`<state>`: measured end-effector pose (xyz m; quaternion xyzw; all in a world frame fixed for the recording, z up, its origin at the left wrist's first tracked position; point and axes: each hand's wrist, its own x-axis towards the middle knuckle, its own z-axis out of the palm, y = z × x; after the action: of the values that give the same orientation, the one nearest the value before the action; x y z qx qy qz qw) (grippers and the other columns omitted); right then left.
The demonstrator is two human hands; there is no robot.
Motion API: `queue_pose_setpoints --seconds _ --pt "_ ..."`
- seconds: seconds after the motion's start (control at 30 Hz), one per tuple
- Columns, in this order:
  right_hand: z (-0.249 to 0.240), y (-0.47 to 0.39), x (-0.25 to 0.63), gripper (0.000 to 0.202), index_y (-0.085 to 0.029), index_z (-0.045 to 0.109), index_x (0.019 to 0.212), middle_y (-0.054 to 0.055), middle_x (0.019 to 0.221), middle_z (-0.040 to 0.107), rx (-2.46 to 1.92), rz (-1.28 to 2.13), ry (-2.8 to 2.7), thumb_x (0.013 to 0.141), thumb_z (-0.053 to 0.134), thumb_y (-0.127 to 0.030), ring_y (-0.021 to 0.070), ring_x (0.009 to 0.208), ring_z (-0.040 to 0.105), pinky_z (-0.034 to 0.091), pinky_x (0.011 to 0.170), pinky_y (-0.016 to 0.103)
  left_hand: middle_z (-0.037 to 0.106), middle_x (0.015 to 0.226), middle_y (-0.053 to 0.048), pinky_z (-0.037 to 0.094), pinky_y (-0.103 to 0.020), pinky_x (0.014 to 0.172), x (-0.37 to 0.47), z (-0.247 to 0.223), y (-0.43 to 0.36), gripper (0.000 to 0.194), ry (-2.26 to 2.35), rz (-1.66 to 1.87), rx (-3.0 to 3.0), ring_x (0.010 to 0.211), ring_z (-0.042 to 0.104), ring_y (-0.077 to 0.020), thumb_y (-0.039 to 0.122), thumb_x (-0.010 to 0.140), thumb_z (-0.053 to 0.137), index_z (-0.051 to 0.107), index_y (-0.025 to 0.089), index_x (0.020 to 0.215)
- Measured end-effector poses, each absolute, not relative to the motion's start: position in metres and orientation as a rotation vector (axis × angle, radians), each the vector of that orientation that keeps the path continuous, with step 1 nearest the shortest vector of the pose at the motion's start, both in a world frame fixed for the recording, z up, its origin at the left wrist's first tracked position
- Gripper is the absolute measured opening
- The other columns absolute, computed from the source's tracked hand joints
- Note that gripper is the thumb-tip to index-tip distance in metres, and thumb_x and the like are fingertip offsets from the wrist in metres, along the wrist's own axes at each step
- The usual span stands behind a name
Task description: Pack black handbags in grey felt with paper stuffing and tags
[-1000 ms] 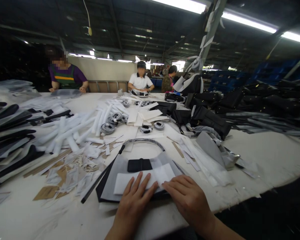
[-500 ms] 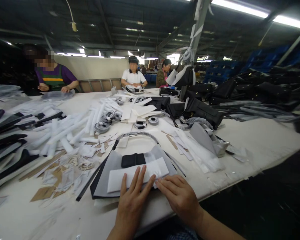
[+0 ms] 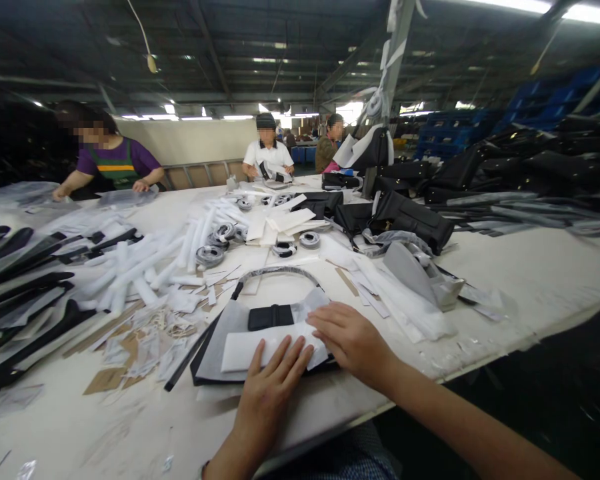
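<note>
A black handbag (image 3: 199, 365) lies flat on the table in front of me, with its wrapped handle (image 3: 279, 270) arched away from me. Thin grey-white paper (image 3: 237, 320) covers its front. A small black strap piece with a loop (image 3: 270, 317) rests on that paper. Nearer to me is a folded white foam sheet (image 3: 241, 351). My left hand (image 3: 274, 383) is spread flat on this sheet's lower edge. Over the sheet's right end lies my right hand (image 3: 354, 340), fingers stretched out side by side; its thumb is hidden.
White foam rolls (image 3: 125, 273) and black strips (image 3: 25, 313) are heaped at left. Wrapped coiled straps (image 3: 210, 255) lie beyond the bag. More black bags (image 3: 413, 223) and foam sheets (image 3: 400, 300) lie at right. Three co-workers, one in white (image 3: 267, 157), are across the table.
My right hand has moved up and right, from the foam's lower edge onto its right end. My left hand stays on the foam. The view has shifted slightly.
</note>
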<state>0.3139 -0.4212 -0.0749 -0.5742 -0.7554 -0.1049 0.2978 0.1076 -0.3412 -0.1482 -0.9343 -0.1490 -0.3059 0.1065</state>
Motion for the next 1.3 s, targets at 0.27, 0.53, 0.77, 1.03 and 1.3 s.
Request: queue_pose_setpoints --seconds 0.27,0.53,0.77,1.03,1.3 --pt "-0.089 -0.341 0.334 0.038 -0.012 0.069 0.119 0.014 0.121 0.071 -1.766 -0.095 -2.399 0.093 0.065 -0.04 0.0315 0.123 0.061 0.05 0.102 0.048 0.055 0.145 0.008 0.005 -0.045 0.126 0.112 -0.153 -0.34 0.035 -0.419 -1.032 -2.664 0.133 0.052 -0.0144 0.034 0.106 0.039 0.055 0.039 0.137" --pt "-0.091 -0.338 0.327 0.028 -0.015 0.077 0.086 0.017 0.093 0.077 -1.966 -0.109 -2.294 0.093 0.065 -0.039 0.0368 0.118 0.062 0.046 0.099 0.057 0.054 0.147 0.008 0.007 -0.046 0.126 0.111 -0.158 -0.337 0.036 -0.413 -0.998 -2.678 0.135 0.05 -0.0141 0.036 0.105 0.041 0.053 0.042 0.138" --pt "-0.08 -0.403 0.346 0.026 -0.02 0.068 0.121 0.009 0.127 0.069 -1.781 -0.139 -1.976 0.102 0.051 -0.027 0.0215 0.123 0.06 0.047 0.108 0.043 0.053 0.147 0.008 0.005 -0.043 0.126 0.11 -0.153 -0.341 0.039 -0.451 -1.016 -2.788 0.136 0.049 -0.0138 0.035 0.107 0.033 0.047 0.039 0.143" --pt "-0.142 -0.548 0.334 0.052 -0.02 0.061 0.134 0.012 0.124 0.07 -1.745 -0.227 -1.998 0.091 0.065 -0.048 0.0262 0.117 0.064 0.054 0.102 0.044 0.05 0.15 0.006 0.008 -0.043 0.125 0.107 -0.146 -0.338 0.049 -0.422 -0.891 -2.853 0.136 0.05 -0.0169 0.015 0.105 0.027 0.046 0.036 0.146" --pt "-0.152 -0.542 0.316 0.027 -0.022 0.073 0.109 0.007 0.105 0.076 -1.611 -0.295 -1.874 0.099 0.049 -0.014 0.0204 0.092 0.07 0.061 0.078 0.035 0.048 0.151 0.004 0.042 -0.044 0.109 0.103 -0.137 -0.335 0.059 -0.364 -0.732 -2.762 0.132 0.055 -0.0209 0.004 0.097 0.036 0.044 0.032 0.147"
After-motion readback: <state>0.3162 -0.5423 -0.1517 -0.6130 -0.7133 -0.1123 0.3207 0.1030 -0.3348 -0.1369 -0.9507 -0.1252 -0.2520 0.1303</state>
